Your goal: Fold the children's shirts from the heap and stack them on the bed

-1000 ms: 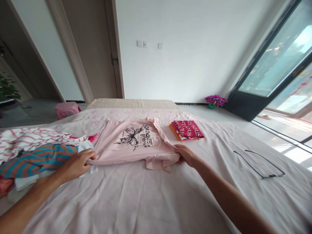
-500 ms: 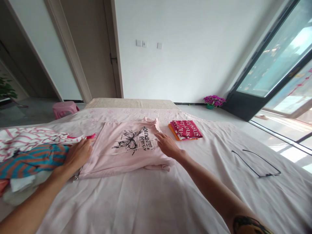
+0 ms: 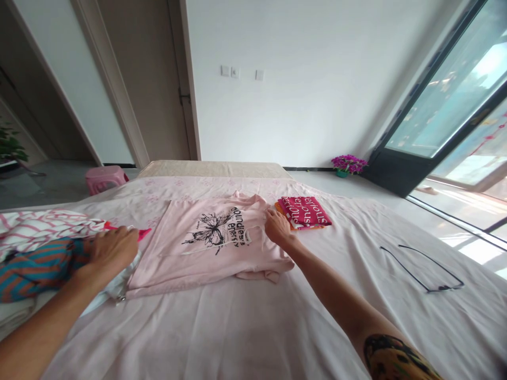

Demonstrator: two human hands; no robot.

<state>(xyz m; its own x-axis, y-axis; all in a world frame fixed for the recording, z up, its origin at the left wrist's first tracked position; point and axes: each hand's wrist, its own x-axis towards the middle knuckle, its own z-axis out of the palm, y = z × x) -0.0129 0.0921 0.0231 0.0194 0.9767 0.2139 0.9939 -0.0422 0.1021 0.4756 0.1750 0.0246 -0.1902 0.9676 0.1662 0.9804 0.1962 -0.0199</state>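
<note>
A pink T-shirt with a black butterfly print lies spread on the bed, its neck end to the right. My right hand is closed on the fabric by its neckline, just beside a folded red garment with white lettering. At the left, my left hand has its fingers curled over a teal-and-brown striped garment in a heap of clothes; its fingertips are partly hidden. A red-and-white striped garment lies behind it, and a bright pink bit of cloth sticks out past the fingers.
Pale pink bedding covers the bed. Black-framed glasses rest on it at the right. An orange folded cloth shows under the red one. Beyond the bed stand a pink stool and purple flowers.
My left hand has moved left, and the clothes heap has shifted left with it. My right hand has moved slightly right, drawing the T-shirt's neck end toward the folded red garment.
</note>
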